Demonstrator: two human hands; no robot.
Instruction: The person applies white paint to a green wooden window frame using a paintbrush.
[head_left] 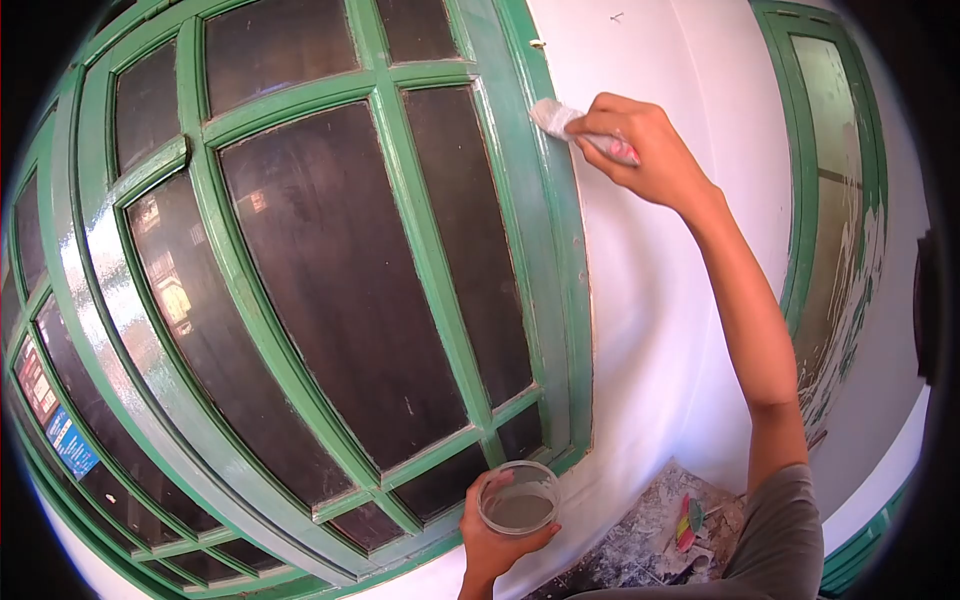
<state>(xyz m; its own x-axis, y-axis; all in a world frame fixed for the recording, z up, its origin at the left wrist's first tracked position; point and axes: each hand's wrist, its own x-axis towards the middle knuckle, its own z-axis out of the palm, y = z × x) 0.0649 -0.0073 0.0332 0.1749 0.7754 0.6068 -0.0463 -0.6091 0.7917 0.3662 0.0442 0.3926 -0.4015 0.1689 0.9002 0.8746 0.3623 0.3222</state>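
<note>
My right hand grips a paintbrush by its handle, fingers wrapped round it. The bristle end touches or nearly touches the outer edge of a green window frame, beside the white wall. Lower down, my left hand holds a clear round plastic tub from below. Inside the tub is greyish paint, and its walls are smeared with it. Dark glass panes fill the window between green bars.
White wall runs right of the frame to another green-framed window, with white streaks below. On the paint-spattered floor lies a red and yellow item. A blue sticker is on the left glass.
</note>
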